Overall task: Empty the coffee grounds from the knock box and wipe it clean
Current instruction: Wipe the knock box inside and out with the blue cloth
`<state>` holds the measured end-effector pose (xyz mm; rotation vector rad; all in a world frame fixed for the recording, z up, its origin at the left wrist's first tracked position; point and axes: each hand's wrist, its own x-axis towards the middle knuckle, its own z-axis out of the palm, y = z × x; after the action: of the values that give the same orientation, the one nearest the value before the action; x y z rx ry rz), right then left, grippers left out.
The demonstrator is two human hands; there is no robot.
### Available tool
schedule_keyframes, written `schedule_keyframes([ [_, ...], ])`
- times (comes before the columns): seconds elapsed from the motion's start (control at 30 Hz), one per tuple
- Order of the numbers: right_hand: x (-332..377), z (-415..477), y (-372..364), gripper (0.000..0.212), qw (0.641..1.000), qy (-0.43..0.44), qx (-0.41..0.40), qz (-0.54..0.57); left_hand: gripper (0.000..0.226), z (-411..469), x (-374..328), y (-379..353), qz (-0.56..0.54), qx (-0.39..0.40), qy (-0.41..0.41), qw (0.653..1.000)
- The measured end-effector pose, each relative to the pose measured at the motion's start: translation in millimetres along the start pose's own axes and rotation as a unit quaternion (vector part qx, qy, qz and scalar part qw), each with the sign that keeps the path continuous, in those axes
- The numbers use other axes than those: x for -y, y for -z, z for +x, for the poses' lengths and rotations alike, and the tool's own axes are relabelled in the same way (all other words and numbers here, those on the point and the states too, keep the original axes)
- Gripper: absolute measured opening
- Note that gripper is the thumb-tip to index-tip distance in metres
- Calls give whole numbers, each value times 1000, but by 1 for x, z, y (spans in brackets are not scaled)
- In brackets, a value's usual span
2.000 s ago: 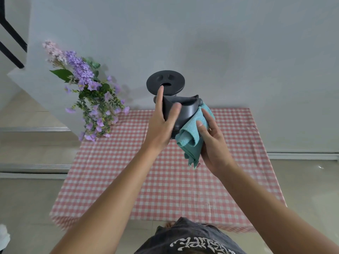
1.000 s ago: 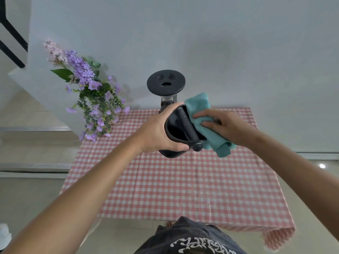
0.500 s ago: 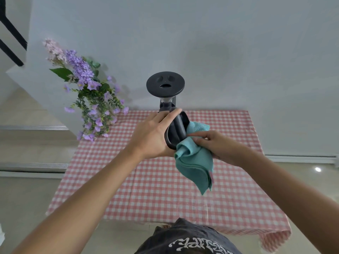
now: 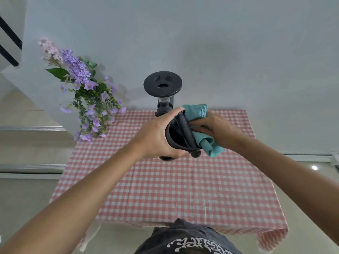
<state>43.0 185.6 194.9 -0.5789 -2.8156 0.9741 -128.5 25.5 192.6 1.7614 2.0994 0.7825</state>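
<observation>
While cupped in left hand, knock box against cloth-gripping right hand.

Both forearms bare, reaching forward, converging mid-frame. Left hand palm wrapped round the knock box, thumb curled along its lower edge, fingers over the top rim. Right hand knuckles up, fingers pinching the teal cloth, fingertips pressed against the box's right side.
</observation>
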Motion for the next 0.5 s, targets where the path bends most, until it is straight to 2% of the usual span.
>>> schedule_keyframes([
  [0.07, 3, -3, -8, 33, 991, -80, 25, 105, 116, 2, 1, 2, 73, -37, -20, 996],
  [0.1, 3, -5, -13, 30, 975, -123, 53, 175, 116, 3, 2, 2, 103, -43, -26, 993],
  [0.17, -1, -10, -21, 24, 941, -161, 87, 286, 116, 1, 7, -2, 144, -37, -30, 988],
  [0.23, -4, -15, -22, 24, 924, -172, 101, 326, 117, -1, 10, -7, 160, -31, -33, 986],
  [0.3, -9, -16, -23, 27, 942, -169, 109, 269, 117, -3, 10, -10, 144, -22, -31, 989],
  [0.37, -13, -11, -23, 31, 973, -147, 103, 142, 116, -3, 9, -10, 99, -2, -15, 995],
  [0.43, -10, -7, -19, 32, 993, -73, 87, 11, 117, -4, 7, -11, 41, 34, 4, 999],
  [0.5, -7, -5, -10, 27, 997, 4, 48, -52, 119, -6, 5, -13, 1, 57, 13, 998],
])
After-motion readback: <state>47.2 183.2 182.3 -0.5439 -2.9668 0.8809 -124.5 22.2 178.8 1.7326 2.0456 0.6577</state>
